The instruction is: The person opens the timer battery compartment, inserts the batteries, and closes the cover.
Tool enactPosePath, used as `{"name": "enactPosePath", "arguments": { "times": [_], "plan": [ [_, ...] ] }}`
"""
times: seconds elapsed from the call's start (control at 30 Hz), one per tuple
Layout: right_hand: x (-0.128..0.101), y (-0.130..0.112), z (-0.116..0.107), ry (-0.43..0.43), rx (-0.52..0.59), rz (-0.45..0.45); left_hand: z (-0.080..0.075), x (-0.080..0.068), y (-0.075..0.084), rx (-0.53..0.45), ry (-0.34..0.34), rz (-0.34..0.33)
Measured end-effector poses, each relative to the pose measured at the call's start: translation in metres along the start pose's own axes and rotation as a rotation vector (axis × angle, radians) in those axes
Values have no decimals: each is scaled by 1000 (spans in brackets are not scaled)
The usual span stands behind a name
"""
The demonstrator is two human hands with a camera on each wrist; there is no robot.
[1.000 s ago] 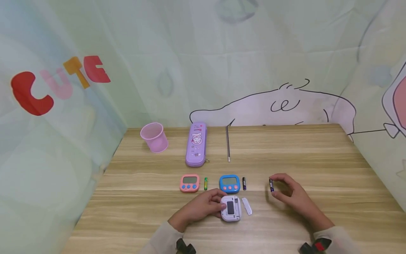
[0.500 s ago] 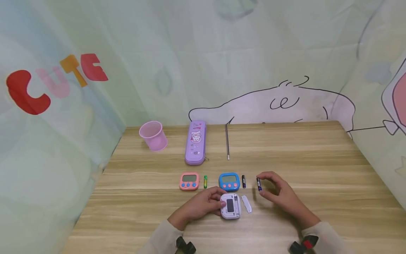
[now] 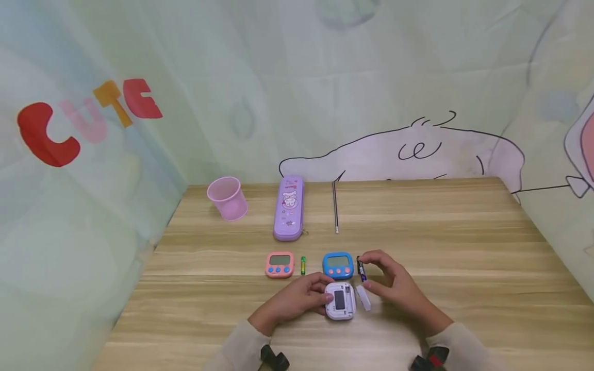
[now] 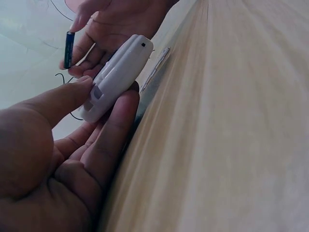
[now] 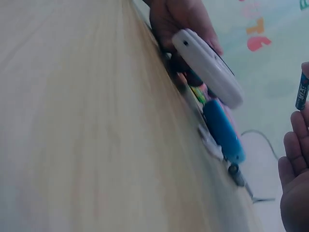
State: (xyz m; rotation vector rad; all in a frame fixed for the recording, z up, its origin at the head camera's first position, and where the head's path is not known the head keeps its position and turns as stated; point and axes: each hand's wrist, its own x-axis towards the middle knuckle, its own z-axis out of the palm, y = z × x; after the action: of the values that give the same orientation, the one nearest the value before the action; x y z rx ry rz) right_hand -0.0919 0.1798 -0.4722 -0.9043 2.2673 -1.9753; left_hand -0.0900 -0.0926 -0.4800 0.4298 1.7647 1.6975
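On the wooden bench, going left to right: a pink cup stands at the far left, then a purple pencil case and a thin pen lie toward the back. Nearer, a pink timer, a green battery and a blue timer sit in a row.

The left hand holds the white timer, back side up with its battery bay open, near the front edge of the bench just in front of the blue timer. Its grip is narrow: the thumb presses the top of the casing while the curled fingers support it from beneath, tilting it off the bench, as the left wrist view shows.

Just right of the white timer lies its small white cover flat on the bench.

The right hand hovers beside it, pinching 1 dark blue battery upright between thumb and forefinger, with the other fingers loosely spread. The battery is near the white timer but not touching it.
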Motion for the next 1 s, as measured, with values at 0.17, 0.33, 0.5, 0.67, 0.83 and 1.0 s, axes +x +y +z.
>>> {"name": "enactPosePath", "arguments": {
  "times": [0.17, 0.33, 0.5, 0.67, 0.83, 1.0],
  "plan": [
    [4, -10, 9, -43, -11, -56, 0, 1, 1, -7, -9, -3],
    [4, -15, 15, -78, -167, -51, -1, 0, 2, -38, -18, -4],
    [2, -18, 20, -114, -290, -3, -2, -1, 1, -52, -23, -3],
    [1, -20, 20, -135, -328, -8, -2, -1, 1, -46, -18, -6],
    [-1, -18, 20, -141, -360, -6, -1, -2, 2, -39, -19, -5],
    [-2, -19, 21, -172, -394, 48, -2, -2, 2, -35, -14, -11]
  ]
}}
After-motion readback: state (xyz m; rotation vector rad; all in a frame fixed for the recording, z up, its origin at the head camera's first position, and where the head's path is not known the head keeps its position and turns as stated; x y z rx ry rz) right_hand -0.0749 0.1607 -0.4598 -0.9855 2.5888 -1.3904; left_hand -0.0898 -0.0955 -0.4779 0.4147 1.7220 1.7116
